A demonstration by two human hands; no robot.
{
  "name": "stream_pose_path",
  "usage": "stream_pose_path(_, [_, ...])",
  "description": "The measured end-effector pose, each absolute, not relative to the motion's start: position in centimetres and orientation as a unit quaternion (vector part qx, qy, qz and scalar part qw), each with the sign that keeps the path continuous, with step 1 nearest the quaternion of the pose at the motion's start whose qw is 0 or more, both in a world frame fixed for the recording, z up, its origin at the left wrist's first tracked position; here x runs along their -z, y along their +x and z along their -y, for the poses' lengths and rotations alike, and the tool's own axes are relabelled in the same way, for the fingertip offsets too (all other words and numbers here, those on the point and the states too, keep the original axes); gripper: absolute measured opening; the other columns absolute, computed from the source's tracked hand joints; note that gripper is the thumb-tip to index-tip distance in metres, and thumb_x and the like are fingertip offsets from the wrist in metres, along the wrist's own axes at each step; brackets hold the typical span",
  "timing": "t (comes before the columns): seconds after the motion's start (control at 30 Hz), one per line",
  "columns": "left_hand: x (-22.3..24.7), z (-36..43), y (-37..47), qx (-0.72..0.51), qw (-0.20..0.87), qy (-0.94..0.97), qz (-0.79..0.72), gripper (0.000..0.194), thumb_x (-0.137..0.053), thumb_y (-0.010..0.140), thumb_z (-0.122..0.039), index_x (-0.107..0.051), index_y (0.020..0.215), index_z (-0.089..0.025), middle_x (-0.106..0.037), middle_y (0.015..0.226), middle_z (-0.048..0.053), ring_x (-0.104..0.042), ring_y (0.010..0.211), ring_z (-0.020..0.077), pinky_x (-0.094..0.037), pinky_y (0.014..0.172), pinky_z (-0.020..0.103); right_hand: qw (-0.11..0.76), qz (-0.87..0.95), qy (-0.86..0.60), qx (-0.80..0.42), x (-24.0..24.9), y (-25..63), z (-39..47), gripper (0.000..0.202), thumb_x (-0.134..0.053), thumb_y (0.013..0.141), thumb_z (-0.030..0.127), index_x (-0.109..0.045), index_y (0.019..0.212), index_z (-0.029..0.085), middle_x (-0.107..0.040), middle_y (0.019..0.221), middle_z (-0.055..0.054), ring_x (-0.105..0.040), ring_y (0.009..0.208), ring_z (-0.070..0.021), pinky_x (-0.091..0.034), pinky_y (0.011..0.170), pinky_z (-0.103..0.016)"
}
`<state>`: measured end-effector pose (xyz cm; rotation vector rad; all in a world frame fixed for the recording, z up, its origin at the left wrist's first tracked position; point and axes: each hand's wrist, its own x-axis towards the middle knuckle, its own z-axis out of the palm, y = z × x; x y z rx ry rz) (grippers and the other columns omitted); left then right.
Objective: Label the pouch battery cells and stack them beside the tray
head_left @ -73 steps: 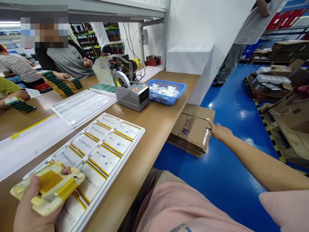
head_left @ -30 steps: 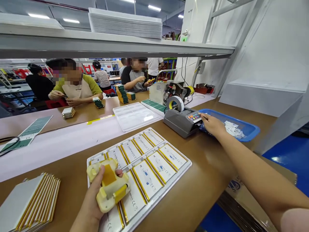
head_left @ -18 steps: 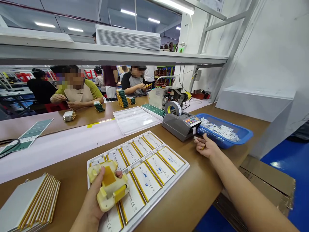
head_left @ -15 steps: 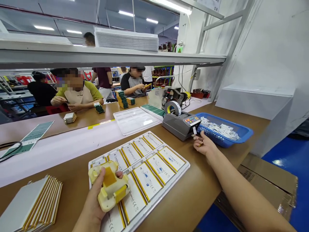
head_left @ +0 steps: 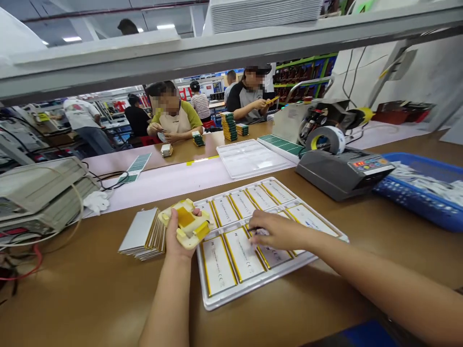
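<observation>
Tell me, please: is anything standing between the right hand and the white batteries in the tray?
Nothing visible is in the way: the right hand is above the batteries in the tray. I cannot tell whether it touches them.

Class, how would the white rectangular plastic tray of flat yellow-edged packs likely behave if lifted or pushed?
The white rectangular plastic tray would probably flex, since its rim looks thin. It may feel heavy, as flat white yellow-edged packs sit in both rows. Lying low and flat, it should probably slide rather than tip.

On the tabletop [head_left: 104, 299], a tray [head_left: 231, 292] lies right of a panel stack [head_left: 139, 232]; behind it, a tape dispenser [head_left: 336, 174] stands left of a basket [head_left: 415, 200].
</observation>
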<state>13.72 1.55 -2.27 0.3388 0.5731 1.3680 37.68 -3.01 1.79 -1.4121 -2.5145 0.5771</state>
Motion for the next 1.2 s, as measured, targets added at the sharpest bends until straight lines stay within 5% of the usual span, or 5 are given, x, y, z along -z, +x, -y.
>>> stream_pose_path(0.2, [2.5, -1.0, 13.6, -0.611, 0.743, 0.12, -0.246, 0.032, -0.049, 0.074, -0.042, -0.058, 0.079, -0.012, -0.061, 0.07, 0.007, -0.058, 0.066, 0.0176, -0.048, 0.068, 0.036, -0.065, 0.851, -0.484, -0.192, 0.6, 33.2, 1.8, 0.043, -0.06, 0.059, 0.05, -0.053, 0.091, 0.022, -0.049, 0.098, -0.006, -0.051, 0.084, -0.024, -0.038, 0.064, -0.031])
stream_pose_path(0.43, [2.5, -0.2, 14.0, -0.572, 0.78, 0.123, -0.223, 0.04, -0.052, 0.07, -0.048, -0.058, 0.077, -0.009, -0.06, 0.069, 0.008, -0.059, 0.069, 0.0201, -0.046, 0.069, 0.035, -0.009, 0.797, -0.563, -0.218, 2.6, 33.8, 1.5, 0.044, -0.064, 0.055, 0.044, -0.047, 0.09, 0.024, -0.055, 0.093, -0.002, -0.052, 0.079, -0.0225, -0.034, 0.059, -0.028])
stream_pose_path(0.7, [3.7, -0.2, 14.4, -0.551, 0.793, 0.094, -0.242, 0.043, -0.054, 0.067, -0.052, -0.056, 0.071, -0.009, -0.058, 0.064, 0.006, -0.057, 0.062, 0.0182, -0.044, 0.065, 0.033, 0.087, 0.781, -0.59, -0.186, 4.3, 33.3, 1.3, 0.021, -0.048, 0.072, 0.028, -0.048, 0.093, 0.027, -0.061, 0.095, -0.001, -0.055, 0.086, -0.0226, -0.037, 0.069, -0.03])
stream_pose_path(0.8, [3.9, -0.2, 14.5, -0.546, 0.793, 0.097, -0.253, 0.043, -0.055, 0.067, -0.051, -0.056, 0.07, -0.009, -0.058, 0.063, 0.006, -0.057, 0.059, 0.0174, -0.043, 0.063, 0.032, 0.115, 0.788, -0.576, -0.185, 4.5, 33.5, 1.6, 0.034, -0.044, 0.073, 0.021, -0.046, 0.105, 0.027, -0.057, 0.108, -0.002, -0.053, 0.097, -0.0221, -0.037, 0.078, -0.033])
stream_pose_path(1.2, [4.6, -0.6, 14.8, -0.544, 0.791, 0.098, -0.262, 0.039, -0.056, 0.068, -0.047, -0.057, 0.075, -0.008, -0.059, 0.064, 0.007, -0.058, 0.061, 0.0203, -0.043, 0.066, 0.036, 0.031, 0.834, -0.501, -0.229, 3.6, 34.0, 2.3, 0.087, -0.069, 0.046, 0.052, -0.036, 0.125, 0.032, -0.043, 0.122, -0.009, -0.042, 0.109, -0.0329, -0.034, 0.087, -0.042])
